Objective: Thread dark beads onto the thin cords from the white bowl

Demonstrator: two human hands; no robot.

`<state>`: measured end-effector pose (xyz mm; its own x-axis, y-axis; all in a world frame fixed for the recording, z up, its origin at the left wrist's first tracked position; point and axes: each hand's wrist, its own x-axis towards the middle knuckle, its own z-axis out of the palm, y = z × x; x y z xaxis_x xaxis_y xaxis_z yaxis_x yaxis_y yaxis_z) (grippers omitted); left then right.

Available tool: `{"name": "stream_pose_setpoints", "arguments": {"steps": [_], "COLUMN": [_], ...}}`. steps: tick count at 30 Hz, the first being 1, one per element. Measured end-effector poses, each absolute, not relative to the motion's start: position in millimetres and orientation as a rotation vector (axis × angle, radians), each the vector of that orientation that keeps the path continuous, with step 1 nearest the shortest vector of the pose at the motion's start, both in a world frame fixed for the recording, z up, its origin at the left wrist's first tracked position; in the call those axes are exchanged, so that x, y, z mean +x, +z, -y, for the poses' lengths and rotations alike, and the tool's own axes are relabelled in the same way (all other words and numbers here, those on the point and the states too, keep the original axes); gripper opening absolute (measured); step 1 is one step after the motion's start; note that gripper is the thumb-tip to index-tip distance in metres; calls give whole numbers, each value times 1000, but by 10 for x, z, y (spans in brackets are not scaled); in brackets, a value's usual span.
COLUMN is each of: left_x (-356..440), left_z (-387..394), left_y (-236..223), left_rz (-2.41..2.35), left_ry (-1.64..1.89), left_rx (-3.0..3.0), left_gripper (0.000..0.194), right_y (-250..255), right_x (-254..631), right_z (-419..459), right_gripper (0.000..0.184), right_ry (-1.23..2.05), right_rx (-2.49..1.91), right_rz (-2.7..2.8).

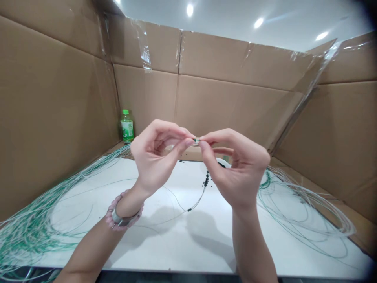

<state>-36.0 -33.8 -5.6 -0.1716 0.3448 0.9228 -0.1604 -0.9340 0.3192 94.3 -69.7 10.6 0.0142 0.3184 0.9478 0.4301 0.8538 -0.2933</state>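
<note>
My left hand (157, 157) and my right hand (235, 169) are raised above the white tabletop (165, 251), fingertips almost meeting. Each is closed in a thumb-and-finger pinch. A short piece of green wire (197, 140) shows between the two pinches, with a tiny dark bit at its left end that is too small to name. Below and behind them, thin wires with black beads (206, 179) threaded on lie on the table. A few more black beads (189, 210) sit lower on those wires. My right hand partly hides a white dish (224, 162) holding black pieces.
A thick bundle of green and white wires (38, 224) spreads along the left side. Looser wire coils (318, 212) lie at the right. A green-capped bottle (127, 126) stands at the back left. Cardboard walls (229, 102) enclose the table.
</note>
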Motion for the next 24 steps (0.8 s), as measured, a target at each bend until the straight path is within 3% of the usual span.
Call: {"name": "stream_pose_setpoints", "arguments": {"steps": [15,24], "left_x": [-385,-420], "left_z": [346,310], "left_y": [-80,-71], "left_rz": [-217,-282], "left_ry": [2224,2210], "left_rx": [1951,1935], "left_gripper": [28,26], "right_y": [138,85], "right_x": [974,1030], "right_z": [764,635], "right_gripper": [17,16], "right_ry": [-304,21], "right_rx": [-665,-570], "right_rz": [1692,1649]}}
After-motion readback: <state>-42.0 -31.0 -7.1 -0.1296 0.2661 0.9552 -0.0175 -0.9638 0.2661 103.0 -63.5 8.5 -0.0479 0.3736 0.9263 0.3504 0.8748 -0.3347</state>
